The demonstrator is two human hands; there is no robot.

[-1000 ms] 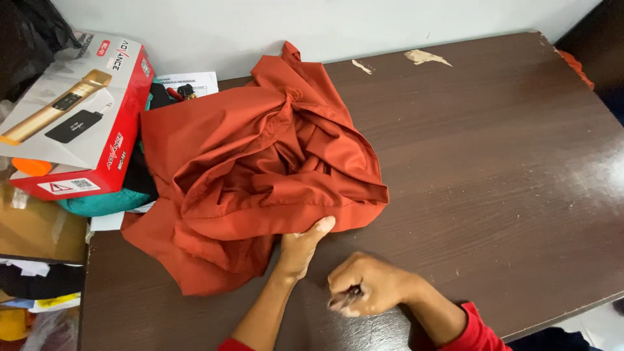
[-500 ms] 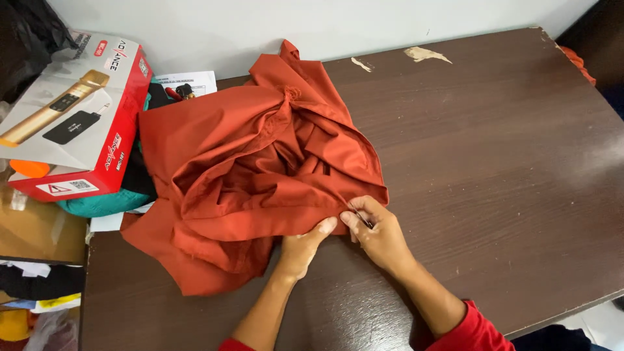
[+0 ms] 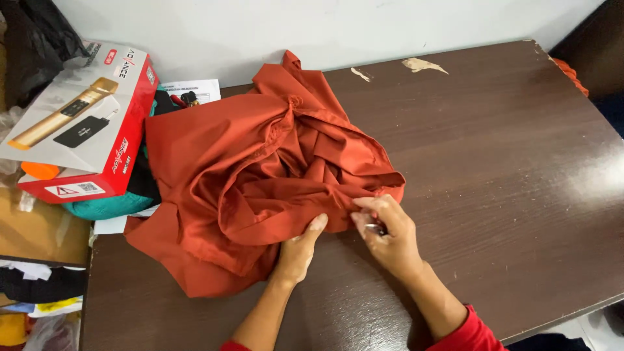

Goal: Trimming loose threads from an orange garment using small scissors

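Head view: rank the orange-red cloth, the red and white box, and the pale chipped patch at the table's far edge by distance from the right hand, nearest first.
1. Orange-red cloth: touching the right hand, whose fingertips are on its near edge.
2. Pale chipped patch: straight ahead at the table's far edge.
3. Red and white box: far left, beyond the cloth.

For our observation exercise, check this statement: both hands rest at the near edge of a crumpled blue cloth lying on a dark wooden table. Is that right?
Not quite: the cloth is rust orange, not blue, as the head view shows. The rest holds: it lies crumpled on the dark wooden table, with the left hand and right hand at its near edge.
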